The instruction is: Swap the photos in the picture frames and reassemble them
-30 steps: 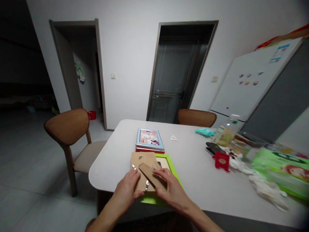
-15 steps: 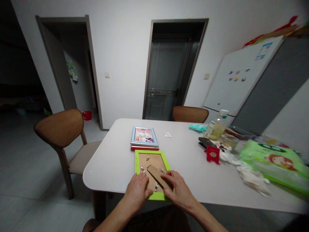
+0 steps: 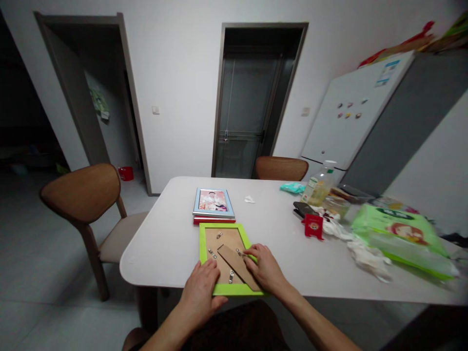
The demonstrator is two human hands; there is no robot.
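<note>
Our left grip (image 3: 202, 286), thumb spread from fingers, rests on the lime-green rectangular picture frame (image 3: 237, 289), backing-up on the white surface (image 3: 288, 263). Our right grip (image 3: 267, 269) is at a silver metal clip (image 3: 239, 252); whether pinching, we cannot tell. Beyond lies a pale-blue picture frame (image 3: 213, 213).

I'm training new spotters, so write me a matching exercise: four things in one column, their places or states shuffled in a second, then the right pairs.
1. green frame
2. blue frame
3. bottle
4. right hand

A. topped with a white cap
B. fingers near a metal clip
C. lying back side up
D. on top of something red

Pairs: 1-C; 2-D; 3-A; 4-B
</note>
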